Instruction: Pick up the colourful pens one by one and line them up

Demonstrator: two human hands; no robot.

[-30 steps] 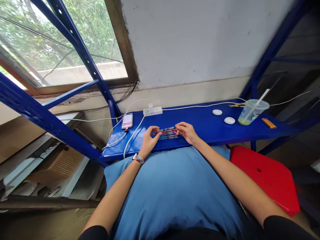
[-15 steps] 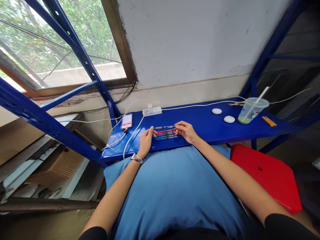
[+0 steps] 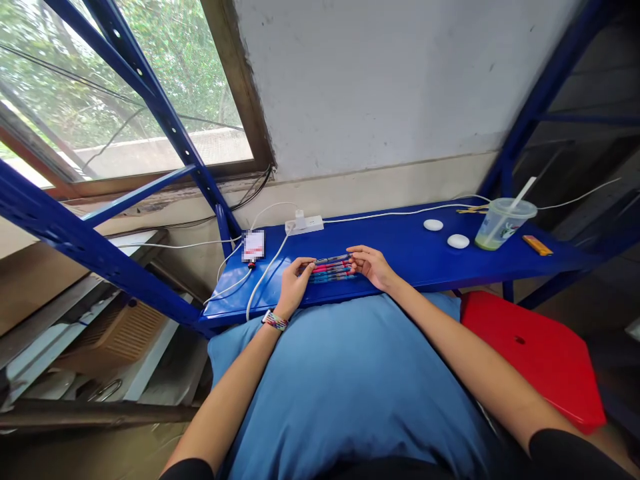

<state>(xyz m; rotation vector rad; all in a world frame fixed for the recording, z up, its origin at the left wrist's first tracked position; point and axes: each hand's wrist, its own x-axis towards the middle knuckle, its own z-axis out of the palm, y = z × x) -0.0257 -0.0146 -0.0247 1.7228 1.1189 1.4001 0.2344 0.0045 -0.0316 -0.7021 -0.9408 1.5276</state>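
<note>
Several pens (image 3: 333, 272), red-pink and blue ones among them, lie side by side in a row on the blue shelf top (image 3: 395, 240). At the far side of the row is a dark pen (image 3: 331, 259). My left hand (image 3: 296, 283) pinches its left end between thumb and finger. My right hand (image 3: 373, 267) is at the other end, its curled fingertips touching or very near the dark pen's tip and the row's right ends. The fingers partly cover the pen ends.
Behind the pens is a white power strip (image 3: 305, 225) with cables. To the right stand two white oval objects (image 3: 433, 225), a plastic cup (image 3: 505, 223) with a straw and an orange box (image 3: 537, 245). A blue pillow (image 3: 360, 373) and red stool (image 3: 530, 353) are nearer.
The dark pen has come slightly nearer the others. My left fingers have shifted and now pinch its left end; my right hand has moved slightly.
</note>
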